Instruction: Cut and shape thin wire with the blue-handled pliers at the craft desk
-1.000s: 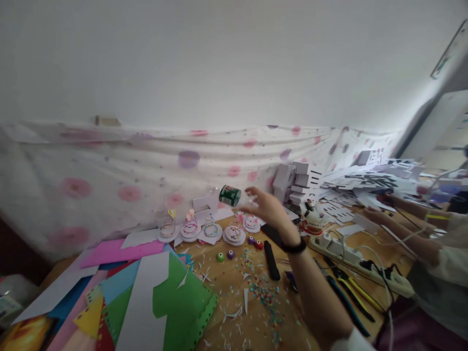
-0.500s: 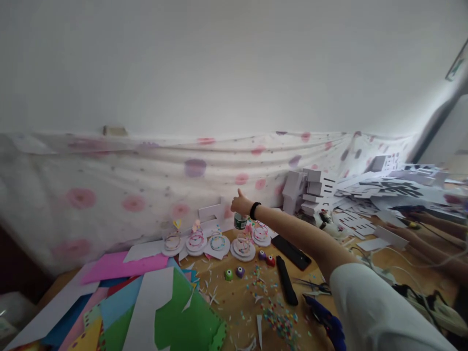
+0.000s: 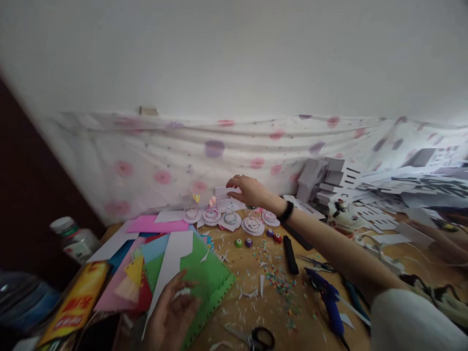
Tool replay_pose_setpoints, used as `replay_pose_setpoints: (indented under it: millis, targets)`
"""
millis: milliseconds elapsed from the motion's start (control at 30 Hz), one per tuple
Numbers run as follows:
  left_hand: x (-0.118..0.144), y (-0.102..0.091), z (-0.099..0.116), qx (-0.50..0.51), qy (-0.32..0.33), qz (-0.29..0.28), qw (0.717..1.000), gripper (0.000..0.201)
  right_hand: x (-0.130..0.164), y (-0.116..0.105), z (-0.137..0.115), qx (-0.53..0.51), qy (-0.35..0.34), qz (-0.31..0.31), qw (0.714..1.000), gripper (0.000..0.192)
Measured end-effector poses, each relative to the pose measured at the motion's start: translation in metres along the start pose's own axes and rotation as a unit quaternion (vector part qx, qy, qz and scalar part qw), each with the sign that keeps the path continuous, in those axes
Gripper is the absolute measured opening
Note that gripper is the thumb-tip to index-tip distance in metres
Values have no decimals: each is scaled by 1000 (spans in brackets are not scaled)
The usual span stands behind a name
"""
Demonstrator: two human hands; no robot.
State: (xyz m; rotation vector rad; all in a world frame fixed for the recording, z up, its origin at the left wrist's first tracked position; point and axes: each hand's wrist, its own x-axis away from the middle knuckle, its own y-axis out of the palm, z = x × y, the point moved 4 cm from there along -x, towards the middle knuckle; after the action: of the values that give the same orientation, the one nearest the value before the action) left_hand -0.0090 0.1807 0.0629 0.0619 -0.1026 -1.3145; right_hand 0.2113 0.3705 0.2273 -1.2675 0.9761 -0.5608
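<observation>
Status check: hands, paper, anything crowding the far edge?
Right hand open, stretched over the paper ornaments. Left hand open on green paper. Scissors, blue glue gun lie nearby.

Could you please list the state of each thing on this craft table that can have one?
Right hand: open, stretched out above the small white discs.
Left hand: open, resting on the green sheet.
Green sheet: flat, on top of the coloured paper pile.
Scissors: lying flat; blades look shut.
Blue glue gun: lying on its side.
White discs: in a row, each bearing a wire loop.
Jar: upright, lid on.
</observation>
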Motion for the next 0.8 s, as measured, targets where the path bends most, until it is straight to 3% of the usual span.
replay_pose_setpoints:
  millis: [100, 167, 233, 300, 367, 500, 633, 733, 800]
  targets:
    - [10, 1, 13, -47, 80, 5, 996, 51, 80, 0, -78, -133, -12, 56, 989, 21]
    - [21, 3, 19, -110, 135, -11, 985, 42, 139, 10, -116, -383, 22, 154, 911, 16]
    - [36, 5, 23, -179, 193, -24, 964, 36, 187, 28, -139, -484, 70, 211, 846, 11]
    - [53, 9, 28, -227, 251, -32, 940, 30, 217, 43, -147, -520, 129, 233, 812, 13]
    - [71, 14, 33, -249, 303, -44, 919, 25, 230, 50, -148, -539, 148, 206, 803, 18]
    - [99, 26, 41, -269, 380, -53, 883, 22, 241, 57, -146, -613, 121, 119, 772, 27]
    - [114, 33, 38, -292, 405, -65, 864, 24, 258, 68, -143, -656, 142, 112, 733, 31]
    - [121, 39, 29, -289, 416, -83, 858, 27, 270, 81, -145, -713, 150, 73, 681, 30]
    - [124, 42, 18, -269, 388, -96, 876, 32, 276, 90, -145, -750, 162, 63, 638, 26]
